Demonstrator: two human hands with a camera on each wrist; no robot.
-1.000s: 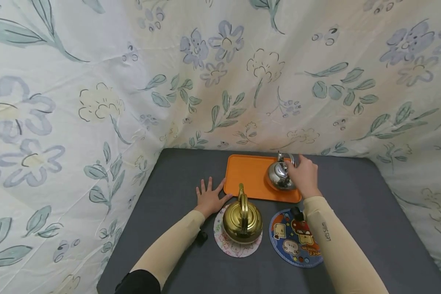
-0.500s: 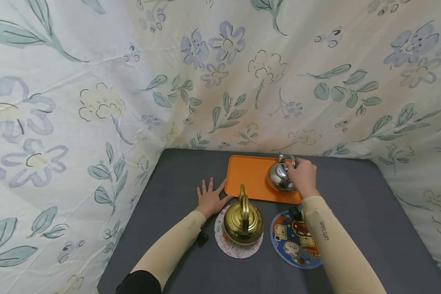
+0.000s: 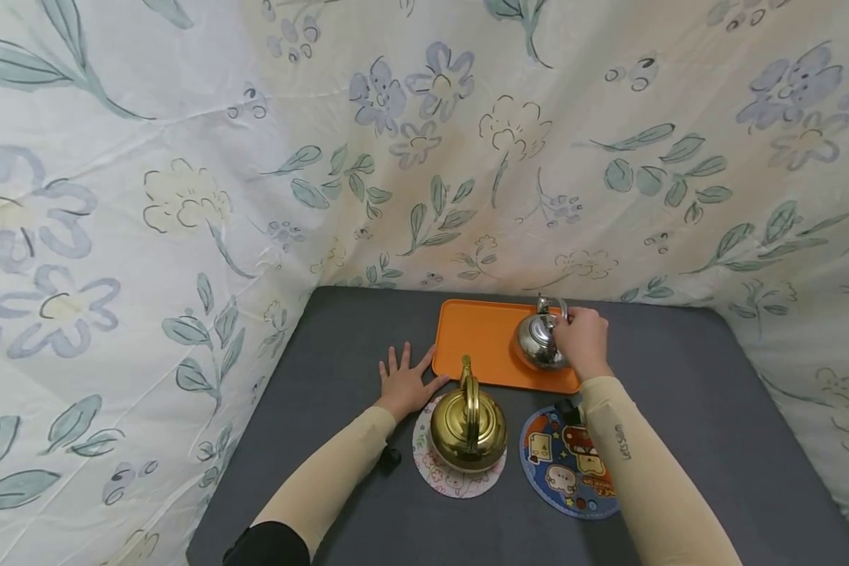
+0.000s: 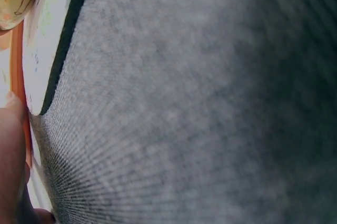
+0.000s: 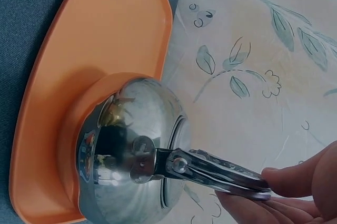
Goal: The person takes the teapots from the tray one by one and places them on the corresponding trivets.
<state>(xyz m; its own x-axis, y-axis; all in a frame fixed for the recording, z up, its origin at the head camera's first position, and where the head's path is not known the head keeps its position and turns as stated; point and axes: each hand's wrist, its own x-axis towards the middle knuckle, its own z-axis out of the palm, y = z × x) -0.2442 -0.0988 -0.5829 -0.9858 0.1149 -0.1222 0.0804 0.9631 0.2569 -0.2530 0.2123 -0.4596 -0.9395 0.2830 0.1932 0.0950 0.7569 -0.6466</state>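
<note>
Almost nothing has moved since the earlier frames: the right hand (image 3: 582,339) still has its grip closed around the handle of the silver kettle (image 3: 538,343), which sits on the orange tray (image 3: 477,338). The left hand (image 3: 403,381) lies flat, fingers spread, on the grey tabletop (image 3: 679,377) beside the gold kettle (image 3: 467,424).

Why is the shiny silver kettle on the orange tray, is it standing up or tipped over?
Standing up: the silver kettle sits base-down on the orange tray, handle on top.
</note>
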